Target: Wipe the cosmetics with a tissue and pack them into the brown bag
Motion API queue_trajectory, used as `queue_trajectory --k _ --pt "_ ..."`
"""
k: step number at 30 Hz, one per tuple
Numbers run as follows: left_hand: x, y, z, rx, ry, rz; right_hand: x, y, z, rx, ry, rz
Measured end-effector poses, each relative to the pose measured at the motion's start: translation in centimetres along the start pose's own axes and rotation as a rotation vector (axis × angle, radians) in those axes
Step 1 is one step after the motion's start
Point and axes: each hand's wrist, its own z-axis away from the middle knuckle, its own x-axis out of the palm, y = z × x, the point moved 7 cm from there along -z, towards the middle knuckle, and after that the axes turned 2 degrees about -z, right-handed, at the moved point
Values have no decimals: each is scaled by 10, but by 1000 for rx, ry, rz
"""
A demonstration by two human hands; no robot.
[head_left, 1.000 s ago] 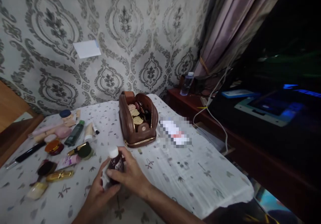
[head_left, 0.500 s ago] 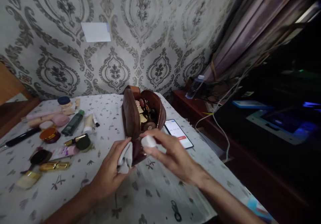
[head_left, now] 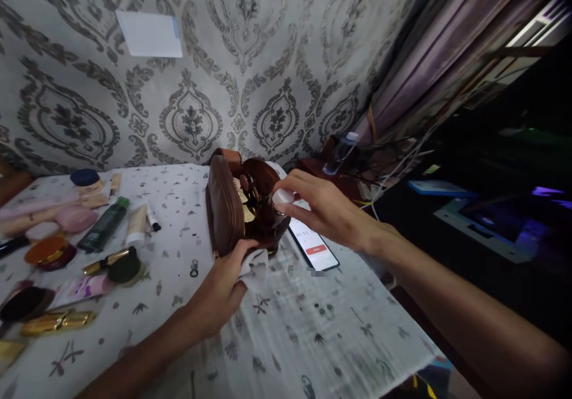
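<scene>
A brown bag (head_left: pixel 226 208) stands open near the wall, with several gold and dark items inside. My right hand (head_left: pixel 313 205) pinches a small round white item (head_left: pixel 283 196) at the bag's right rim. My left hand (head_left: pixel 227 286) is closed round a crumpled pale cloth (head_left: pixel 254 270) and touches the bag's front lower edge. Just right of the bag, a phone (head_left: pixel 318 250) lies with its screen lit, partly beneath my right hand.
Cosmetics lie on the left of the patterned cloth, among them a green tube (head_left: pixel 103 225), an orange-lidded jar (head_left: pixel 50 252) and a gold tube (head_left: pixel 58 323). A clear bottle (head_left: pixel 340 155) stands behind at the right, near cables.
My right hand has moved up and right with the white item, from in front of the bag to its right rim. My left hand has shifted right with the cloth. The view has shifted.
</scene>
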Motion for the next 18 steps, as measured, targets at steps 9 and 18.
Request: queue_trajectory --k 9,18 --pt "12 -16 6 20 -115 -52 30 -2 -23 10 -507 331" --pt "15 -25 8 11 -125 -70 73 3 -19 -140 -671 582"
